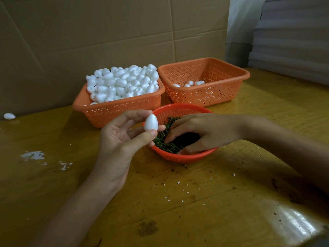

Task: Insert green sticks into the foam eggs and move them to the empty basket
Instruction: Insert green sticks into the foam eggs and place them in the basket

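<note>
On the scuffed yellow tabletop (204, 196), my left grip (115, 139) pinches a foam egg (151, 122) beside the round basket (178, 158), where my right grip (204, 131) digs among green sticks (161, 138); whether it has one, I cannot tell. Squeezing harder could dent the egg.

Free passage over the table (195, 202) in the lower half of the frame and at left, past only foam crumbs (33, 155) and a loose egg (9, 116) at the far left edge. Blocked at centre by the round bowl (178, 158), with the right hand (204, 131) over it from the right and the left hand (115, 141) holding a held egg (151, 123) at its left rim. Closed behind by the left basket (114, 111), heaped above its rim, the right basket (210, 97), open from above, and the cardboard wall (106, 32) across the top.
</note>
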